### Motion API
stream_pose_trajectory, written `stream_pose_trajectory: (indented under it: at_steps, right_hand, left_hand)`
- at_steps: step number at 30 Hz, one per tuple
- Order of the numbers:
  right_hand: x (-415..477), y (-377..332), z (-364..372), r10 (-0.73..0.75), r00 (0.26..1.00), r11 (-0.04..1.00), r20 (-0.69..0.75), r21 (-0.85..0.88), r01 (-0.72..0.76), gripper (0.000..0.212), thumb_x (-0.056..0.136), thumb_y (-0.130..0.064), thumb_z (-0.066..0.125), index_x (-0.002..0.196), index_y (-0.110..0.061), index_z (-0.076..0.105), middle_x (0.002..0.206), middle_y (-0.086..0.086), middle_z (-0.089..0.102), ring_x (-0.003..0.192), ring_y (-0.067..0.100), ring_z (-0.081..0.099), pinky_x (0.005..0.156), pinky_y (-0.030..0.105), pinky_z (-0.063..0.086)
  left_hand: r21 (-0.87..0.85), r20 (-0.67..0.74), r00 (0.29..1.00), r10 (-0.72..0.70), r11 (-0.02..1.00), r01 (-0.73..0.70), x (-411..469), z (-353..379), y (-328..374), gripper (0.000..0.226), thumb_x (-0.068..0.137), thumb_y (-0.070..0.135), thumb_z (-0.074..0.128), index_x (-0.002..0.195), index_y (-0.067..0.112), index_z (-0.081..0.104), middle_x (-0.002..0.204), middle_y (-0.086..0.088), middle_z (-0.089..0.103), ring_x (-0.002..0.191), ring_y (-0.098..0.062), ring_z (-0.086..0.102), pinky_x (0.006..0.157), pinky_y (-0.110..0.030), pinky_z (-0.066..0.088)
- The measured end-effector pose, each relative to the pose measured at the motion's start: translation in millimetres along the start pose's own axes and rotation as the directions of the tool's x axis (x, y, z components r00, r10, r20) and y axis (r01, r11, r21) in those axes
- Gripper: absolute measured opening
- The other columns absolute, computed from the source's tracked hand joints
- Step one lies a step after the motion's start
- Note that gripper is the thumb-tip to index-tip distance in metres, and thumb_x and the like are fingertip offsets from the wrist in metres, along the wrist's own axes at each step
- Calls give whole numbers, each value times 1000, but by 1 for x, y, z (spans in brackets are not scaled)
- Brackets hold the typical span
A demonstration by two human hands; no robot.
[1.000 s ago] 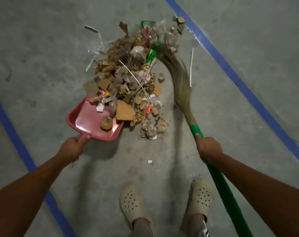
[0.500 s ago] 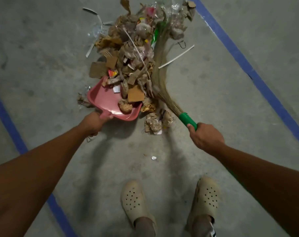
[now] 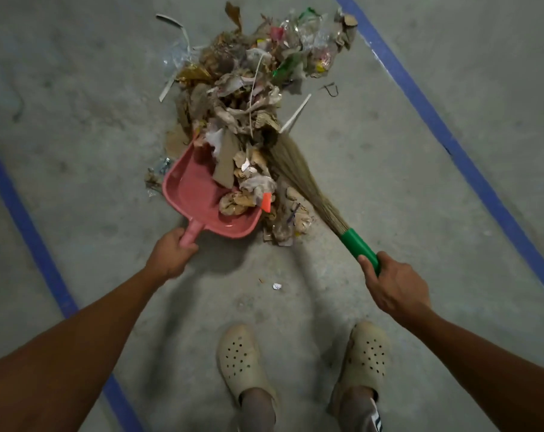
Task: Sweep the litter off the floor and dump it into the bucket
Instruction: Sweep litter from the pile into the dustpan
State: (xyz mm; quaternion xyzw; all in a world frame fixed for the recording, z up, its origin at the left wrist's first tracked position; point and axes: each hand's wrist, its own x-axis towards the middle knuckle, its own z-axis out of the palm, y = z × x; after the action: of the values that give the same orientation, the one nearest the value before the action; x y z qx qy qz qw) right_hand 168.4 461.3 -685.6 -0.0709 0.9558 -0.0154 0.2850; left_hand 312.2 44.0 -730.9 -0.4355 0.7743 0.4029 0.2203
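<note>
A pile of litter (image 3: 252, 79), cardboard scraps, paper and plastic wrappers, lies on the grey concrete floor ahead of me. A red dustpan (image 3: 199, 198) sits at its near edge with several scraps spilling into it. My left hand (image 3: 171, 257) grips the dustpan's handle. My right hand (image 3: 395, 285) grips the green handle of a straw broom (image 3: 298, 176), whose bristles lie against the right side of the pile. No bucket is in view.
Two blue tape lines (image 3: 445, 132) run diagonally across the floor on either side of me. My feet in pale clogs (image 3: 242, 360) stand just behind the dustpan. A small white scrap (image 3: 276, 286) lies loose near my feet.
The broom has swung left and toward me, pushing more litter into the dustpan. The dustpan slid right and further under the pile. A white strip shifted closer to the bristles.
</note>
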Motion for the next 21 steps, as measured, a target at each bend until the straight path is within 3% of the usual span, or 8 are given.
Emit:
stream_pose_trajectory:
  at_steps: [3, 8, 12, 18, 21]
  right_hand:
    - [-19, 21, -3, 62, 998, 998, 11, 27, -62, 52, 101, -64, 28, 100, -20, 56, 67, 1, 56, 57, 16, 55, 46, 25, 35]
    - [-48, 49, 4, 181, 976, 977, 121, 93, -193, 54, 103, -60, 30, 95, -14, 58, 72, 5, 61, 62, 20, 59, 51, 27, 44]
    - [-58, 57, 23, 246, 939, 958, 241, 88, -273, 58, 103, -60, 29, 98, -13, 61, 77, 5, 61, 66, 18, 60, 57, 29, 48]
    - [-65, 33, 55, 158, 957, 983, 241, 48, -175, 56, 101, -65, 28, 97, -18, 59, 74, 0, 60, 64, 16, 60, 58, 30, 51]
    - [-68, 15, 63, 102, 966, 991, 239, 64, -120, 55, 101, -66, 29, 99, -20, 59, 75, -1, 60, 65, 16, 60, 60, 31, 52]
  left_hand:
    - [25, -26, 999, -25, 999, 26, -36, -2, -29, 32, 67, 36, 61, 87, 11, 61, 67, -8, 60, 58, -27, 55, 59, -41, 49]
    - [122, 18, 994, -112, 987, 109, -93, 6, -65, 33, 65, 38, 58, 85, 11, 62, 70, -10, 64, 64, -31, 60, 59, -35, 44]
    - [267, 106, 974, -199, 950, 165, -107, 29, -80, 18, 84, 24, 72, 92, 9, 64, 90, -17, 70, 80, -32, 64, 67, -32, 41]
    - [266, 175, 975, -136, 960, 86, -83, 77, -52, 21, 89, 21, 68, 102, 4, 66, 96, -17, 69, 81, -30, 64, 68, -31, 47]
    - [169, 171, 980, -102, 983, 72, -69, 97, -27, 19, 89, 22, 67, 99, 6, 65, 84, -17, 67, 69, -30, 63, 64, -33, 51]
